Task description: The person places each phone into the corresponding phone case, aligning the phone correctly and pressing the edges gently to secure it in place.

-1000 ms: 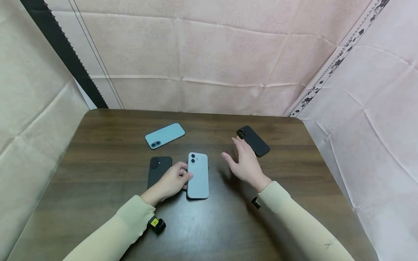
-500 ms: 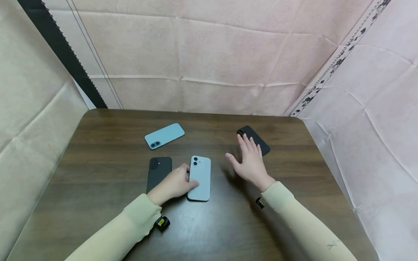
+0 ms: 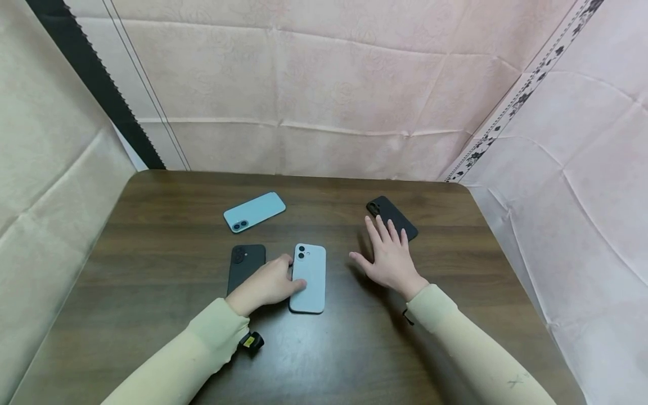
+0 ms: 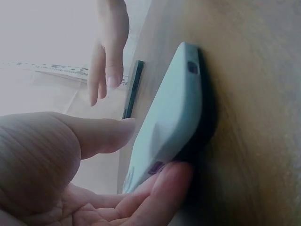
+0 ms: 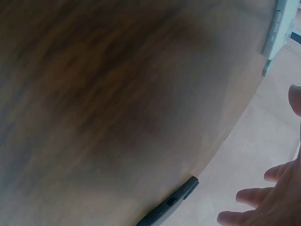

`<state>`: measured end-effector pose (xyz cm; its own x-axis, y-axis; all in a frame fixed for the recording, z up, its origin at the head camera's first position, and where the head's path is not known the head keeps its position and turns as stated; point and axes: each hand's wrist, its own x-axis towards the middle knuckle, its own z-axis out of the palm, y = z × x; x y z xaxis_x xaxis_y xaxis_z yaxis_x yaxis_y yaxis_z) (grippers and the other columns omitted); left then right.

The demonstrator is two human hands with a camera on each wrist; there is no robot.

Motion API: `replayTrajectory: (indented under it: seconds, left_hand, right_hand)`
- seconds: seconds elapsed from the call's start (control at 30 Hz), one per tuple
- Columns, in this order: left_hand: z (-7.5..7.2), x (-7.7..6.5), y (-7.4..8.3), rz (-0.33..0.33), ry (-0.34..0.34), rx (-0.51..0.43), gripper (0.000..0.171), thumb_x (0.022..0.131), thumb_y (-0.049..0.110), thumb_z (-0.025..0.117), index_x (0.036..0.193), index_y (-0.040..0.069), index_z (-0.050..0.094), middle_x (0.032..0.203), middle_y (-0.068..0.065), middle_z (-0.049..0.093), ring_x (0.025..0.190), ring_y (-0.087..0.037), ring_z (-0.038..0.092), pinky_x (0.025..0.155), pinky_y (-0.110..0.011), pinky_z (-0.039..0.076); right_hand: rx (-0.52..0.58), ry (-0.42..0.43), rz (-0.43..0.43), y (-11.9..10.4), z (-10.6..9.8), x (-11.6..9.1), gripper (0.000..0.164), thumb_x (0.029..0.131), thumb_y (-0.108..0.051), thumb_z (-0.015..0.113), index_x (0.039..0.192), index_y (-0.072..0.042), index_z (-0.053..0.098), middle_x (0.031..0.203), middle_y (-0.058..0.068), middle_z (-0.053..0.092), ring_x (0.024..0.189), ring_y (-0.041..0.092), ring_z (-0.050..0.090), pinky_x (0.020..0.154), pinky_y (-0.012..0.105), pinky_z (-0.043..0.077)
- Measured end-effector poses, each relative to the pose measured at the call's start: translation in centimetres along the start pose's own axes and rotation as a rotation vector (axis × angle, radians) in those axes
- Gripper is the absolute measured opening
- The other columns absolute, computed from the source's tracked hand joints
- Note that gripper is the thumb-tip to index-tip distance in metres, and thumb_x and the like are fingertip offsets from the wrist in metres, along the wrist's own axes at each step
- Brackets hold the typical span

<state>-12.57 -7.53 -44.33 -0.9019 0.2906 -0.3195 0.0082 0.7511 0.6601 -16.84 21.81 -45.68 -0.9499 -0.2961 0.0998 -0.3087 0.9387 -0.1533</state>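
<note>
A pale blue phone (image 3: pixel 310 277) lies camera side up at the middle of the dark wooden table (image 3: pixel 152 236). My left hand (image 3: pixel 289 279) grips its left edge. In the left wrist view the thumb (image 4: pixel 101 134) lies on the phone (image 4: pixel 171 117) and a fingertip (image 4: pixel 171 181) curls under its edge. My right hand (image 3: pixel 387 256) is open to the phone's right, fingers spread low over the table, holding nothing. Just beyond its fingertips lies a black phone case (image 3: pixel 392 217); the right wrist view shows that case's edge (image 5: pixel 171 202) near the fingers (image 5: pixel 256 197).
A teal phone (image 3: pixel 255 210) lies further back on the left. Another black case (image 3: pixel 245 265) sits just left of my left hand, partly hidden by it. Pink cloth walls close in the table at the back and on both sides.
My right hand has sunk lower and come slightly nearer, fingers spreading flat. My left thumb has slid further onto the pale blue phone, which shifted a little towards me.
</note>
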Motion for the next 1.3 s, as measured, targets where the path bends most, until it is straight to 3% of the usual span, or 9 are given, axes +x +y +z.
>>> replayTrajectory:
  seconds: [0.3,0.6,0.73,0.93,1.1,1.3]
  left_hand:
    - [-0.3,0.2,-0.2,0.020,-0.043,-0.002,0.059,0.090,0.031,0.070,0.130,-0.006,0.048,0.083,-0.004,0.062,0.073,-0.014,0.058,0.067,-0.033,0.050]
    - [-1.6,0.2,-0.9,0.049,-0.029,-0.042,0.054,0.092,0.027,0.068,0.132,-0.003,0.050,0.080,-0.001,0.062,0.064,-0.014,0.058,0.061,-0.030,0.048]
    - [-3.1,0.3,-1.5,0.065,0.046,-0.047,0.052,0.093,0.029,0.066,0.133,0.001,0.050,0.089,-0.002,0.064,0.067,-0.014,0.060,0.065,-0.033,0.050]
    - [-5.6,1.0,-3.9,0.083,0.221,-0.088,0.050,0.094,0.031,0.064,0.134,0.004,0.049,0.111,-0.009,0.063,0.096,-0.023,0.062,0.083,-0.044,0.052]
    - [-7.4,2.0,-6.3,0.080,0.295,-0.096,0.057,0.095,0.034,0.063,0.139,0.002,0.045,0.129,-0.017,0.055,0.117,-0.032,0.052,0.096,-0.052,0.045]
    - [-9.1,3.3,-8.5,0.025,0.331,-0.005,0.074,0.092,0.040,0.065,0.147,0.001,0.034,0.146,-0.024,0.037,0.130,-0.042,0.034,0.100,-0.061,0.036]
  right_hand:
    - [0.029,-0.017,0.014,-0.1,0.1,-0.1,0.093,0.086,-0.077,0.040,0.156,-0.027,0.005,0.160,0.011,0.014,0.144,0.039,0.013,0.110,0.065,0.007]
    - [0.042,-0.014,0.005,-0.2,0.2,0.0,0.093,0.086,-0.077,0.040,0.156,-0.028,0.004,0.160,0.010,0.013,0.144,0.038,0.012,0.111,0.064,0.006]
    - [0.052,-0.012,-0.015,-0.4,0.3,0.1,0.093,0.086,-0.076,0.040,0.156,-0.026,0.006,0.160,0.012,0.015,0.144,0.039,0.013,0.111,0.063,0.009]
    - [0.113,-0.015,-0.018,-1.0,0.4,0.1,0.093,0.086,-0.076,0.042,0.156,-0.026,0.007,0.160,0.010,0.016,0.144,0.036,0.013,0.111,0.062,0.012]
    - [0.157,-0.038,-0.020,-2.2,0.6,0.3,0.093,0.086,-0.076,0.040,0.156,-0.025,0.008,0.159,0.012,0.018,0.144,0.035,0.014,0.112,0.061,0.012]
    - [0.179,-0.071,-0.050,-4.3,0.6,0.7,0.092,0.087,-0.075,0.042,0.156,-0.025,0.008,0.159,0.012,0.017,0.144,0.036,0.014,0.112,0.061,0.012]
